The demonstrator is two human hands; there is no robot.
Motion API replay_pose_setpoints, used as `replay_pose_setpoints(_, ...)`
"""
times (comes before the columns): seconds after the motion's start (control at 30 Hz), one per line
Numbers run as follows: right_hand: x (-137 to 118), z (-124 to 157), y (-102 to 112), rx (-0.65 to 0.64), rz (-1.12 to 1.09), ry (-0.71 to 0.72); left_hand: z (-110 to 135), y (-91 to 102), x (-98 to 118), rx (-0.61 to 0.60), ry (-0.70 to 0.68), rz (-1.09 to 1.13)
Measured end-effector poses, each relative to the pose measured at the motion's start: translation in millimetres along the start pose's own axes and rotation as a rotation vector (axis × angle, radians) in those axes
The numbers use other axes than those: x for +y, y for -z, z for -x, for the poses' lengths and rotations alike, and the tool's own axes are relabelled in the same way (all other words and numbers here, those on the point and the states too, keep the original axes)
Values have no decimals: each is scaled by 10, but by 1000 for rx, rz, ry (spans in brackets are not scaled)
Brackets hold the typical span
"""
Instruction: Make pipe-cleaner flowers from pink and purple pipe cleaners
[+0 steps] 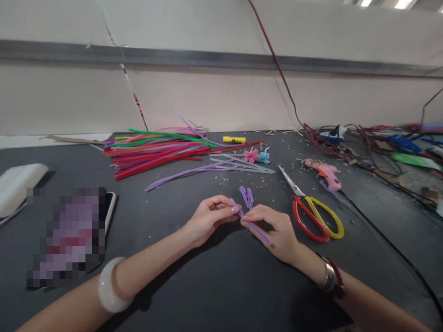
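Observation:
Between my two hands is a short purple pipe cleaner (259,232), slanting down to the right. My left hand (212,216) pinches its upper end between thumb and fingers. Close beside it, my right hand (272,227) grips the same piece near its middle, and the lower end sticks out past the fingers. Just beyond my fingertips lie some folded purple pipe cleaner pieces (247,196). Scissors (309,207) with one red and one yellow handle rest to the right of my right hand, blades partly apart or closed toward the back.
A bundle of coloured pipe cleaners (155,154) lies at the back, with loose purple ones (187,174) before it. Pink (251,155) and blue (263,157) flowers sit near a yellow glue stick (234,139). A pink glue gun (325,173) trails a black cable. A phone (110,207) lies left.

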State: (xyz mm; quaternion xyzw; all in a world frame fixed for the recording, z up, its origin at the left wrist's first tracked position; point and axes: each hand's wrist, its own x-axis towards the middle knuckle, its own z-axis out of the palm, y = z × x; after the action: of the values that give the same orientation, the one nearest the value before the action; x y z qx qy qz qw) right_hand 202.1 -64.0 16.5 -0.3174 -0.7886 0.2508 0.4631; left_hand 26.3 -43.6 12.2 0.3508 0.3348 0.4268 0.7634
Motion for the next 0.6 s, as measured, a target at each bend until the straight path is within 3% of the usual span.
replay_pose_setpoints(0.33, 10, 14, 0, -2, 91, 101, -3, -18, -34, 60, -94, -137)
replay_pose_setpoints(0.43, -11, 11, 6, -17, 13, -67, -8, -4, -35, 18, -46, -83)
replay_pose_setpoints(0.6, -14, -15, -16, 52, -382, -555, 1, 1, -29, -49, -1, -11)
